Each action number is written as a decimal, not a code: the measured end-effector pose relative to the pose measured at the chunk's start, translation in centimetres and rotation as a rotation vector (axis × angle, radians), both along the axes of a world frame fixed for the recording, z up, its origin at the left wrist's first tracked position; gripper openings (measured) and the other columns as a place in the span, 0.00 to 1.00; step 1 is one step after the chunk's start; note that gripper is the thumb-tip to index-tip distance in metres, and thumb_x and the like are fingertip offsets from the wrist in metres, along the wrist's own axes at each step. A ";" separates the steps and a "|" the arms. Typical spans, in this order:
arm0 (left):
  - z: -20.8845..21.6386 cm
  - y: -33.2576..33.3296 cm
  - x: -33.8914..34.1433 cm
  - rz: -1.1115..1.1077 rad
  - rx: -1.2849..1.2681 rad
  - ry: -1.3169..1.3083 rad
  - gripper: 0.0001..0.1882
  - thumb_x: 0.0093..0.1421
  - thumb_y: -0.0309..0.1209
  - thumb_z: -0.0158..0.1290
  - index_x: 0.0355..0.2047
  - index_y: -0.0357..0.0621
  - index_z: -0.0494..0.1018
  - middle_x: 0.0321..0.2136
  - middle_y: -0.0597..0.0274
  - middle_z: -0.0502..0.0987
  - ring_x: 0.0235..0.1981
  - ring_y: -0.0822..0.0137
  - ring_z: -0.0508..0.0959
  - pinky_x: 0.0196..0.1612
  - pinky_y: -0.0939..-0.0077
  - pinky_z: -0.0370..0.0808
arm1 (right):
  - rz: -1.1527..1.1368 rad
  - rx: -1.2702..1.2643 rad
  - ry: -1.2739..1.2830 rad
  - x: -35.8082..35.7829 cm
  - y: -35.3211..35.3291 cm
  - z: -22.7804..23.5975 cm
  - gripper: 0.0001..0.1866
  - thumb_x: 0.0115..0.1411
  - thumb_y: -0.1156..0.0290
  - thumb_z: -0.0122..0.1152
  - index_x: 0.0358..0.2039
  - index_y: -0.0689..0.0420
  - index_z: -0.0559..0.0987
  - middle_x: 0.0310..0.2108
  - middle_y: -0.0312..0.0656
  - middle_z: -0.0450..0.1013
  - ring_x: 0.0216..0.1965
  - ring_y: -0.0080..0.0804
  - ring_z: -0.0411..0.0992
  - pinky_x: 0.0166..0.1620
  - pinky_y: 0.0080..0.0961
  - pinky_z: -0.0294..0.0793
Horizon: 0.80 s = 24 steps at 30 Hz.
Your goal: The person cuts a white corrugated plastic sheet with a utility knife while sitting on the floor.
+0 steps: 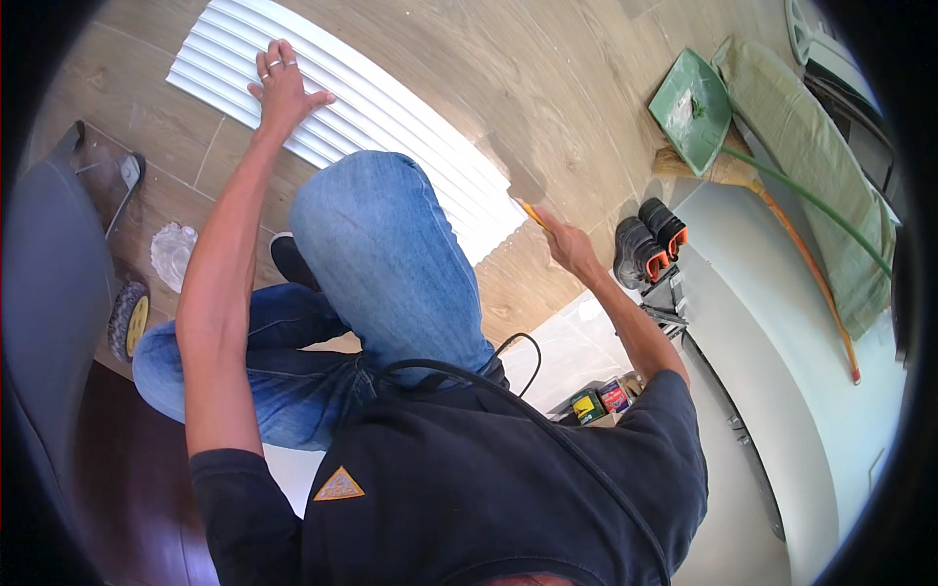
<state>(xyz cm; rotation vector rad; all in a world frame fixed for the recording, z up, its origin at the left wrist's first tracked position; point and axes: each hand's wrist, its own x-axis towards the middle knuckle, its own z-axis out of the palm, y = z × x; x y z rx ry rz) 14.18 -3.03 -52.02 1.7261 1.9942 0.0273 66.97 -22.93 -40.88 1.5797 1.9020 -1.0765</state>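
A white ribbed panel (410,142) lies flat on the wood-look floor, running from the upper left toward the middle. My left hand (283,93) rests on its far-left part, fingers and thumb spread, holding nothing. At the panel's right end, my right hand (572,244) is closed around a slim orange tool (533,214). The tool's tip is by the panel's end edge; it is too small to tell whether it is a knife or a pencil. My bent, jeans-clad knee (376,220) covers part of the panel's near edge.
Right of my right hand stand dark shoes (640,249) with orange linings. Beyond them are a green dustpan (692,107) and a broom (713,168). Small boxes (601,400) sit beside my right arm. A wheel (129,320) and a crumpled clear plastic piece (174,254) are at the left.
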 end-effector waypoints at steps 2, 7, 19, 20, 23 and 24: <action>-0.1 -0.2 -0.3 0.013 0.006 0.002 0.67 0.42 0.48 0.74 0.71 0.35 0.42 0.72 0.50 0.41 0.72 0.40 0.41 0.61 0.19 0.52 | -0.050 0.020 0.016 1.5 -1.1 1.6 0.31 0.66 0.68 0.54 0.68 0.35 0.61 0.30 0.56 0.78 0.33 0.58 0.77 0.35 0.49 0.75; 0.3 -0.3 -1.0 0.042 -0.065 0.017 0.70 0.40 0.49 0.74 0.72 0.36 0.39 0.73 0.48 0.39 0.73 0.40 0.38 0.63 0.20 0.48 | -0.222 0.189 0.183 -4.8 2.3 3.7 0.31 0.66 0.67 0.54 0.69 0.39 0.61 0.40 0.58 0.78 0.36 0.57 0.78 0.38 0.48 0.76; 2.8 0.6 0.1 0.052 -0.134 0.025 0.72 0.38 0.47 0.76 0.71 0.31 0.40 0.72 0.47 0.41 0.73 0.40 0.39 0.63 0.22 0.51 | -0.112 0.472 0.683 -39.4 28.9 -5.1 0.25 0.66 0.69 0.52 0.63 0.48 0.66 0.38 0.63 0.76 0.39 0.64 0.75 0.41 0.54 0.73; 2.8 0.4 -0.2 0.055 -0.135 0.013 0.72 0.38 0.47 0.76 0.71 0.31 0.39 0.72 0.46 0.40 0.73 0.39 0.39 0.63 0.22 0.51 | -0.085 0.474 0.696 -41.6 30.4 -5.1 0.24 0.65 0.69 0.52 0.63 0.49 0.67 0.36 0.63 0.77 0.38 0.63 0.75 0.40 0.55 0.73; 2.9 0.5 0.3 0.064 -0.119 0.003 0.71 0.38 0.46 0.75 0.71 0.31 0.41 0.73 0.48 0.40 0.73 0.41 0.38 0.64 0.21 0.50 | -0.028 0.488 0.657 -45.2 33.8 -5.5 0.23 0.64 0.71 0.51 0.61 0.50 0.69 0.32 0.63 0.77 0.35 0.63 0.76 0.39 0.55 0.73; 2.8 0.4 0.3 0.068 -0.113 0.003 0.70 0.37 0.46 0.75 0.71 0.31 0.42 0.73 0.48 0.40 0.74 0.42 0.38 0.64 0.21 0.49 | -0.011 0.490 0.636 -46.1 34.6 -5.7 0.23 0.63 0.71 0.51 0.60 0.50 0.70 0.32 0.63 0.77 0.34 0.63 0.76 0.39 0.55 0.74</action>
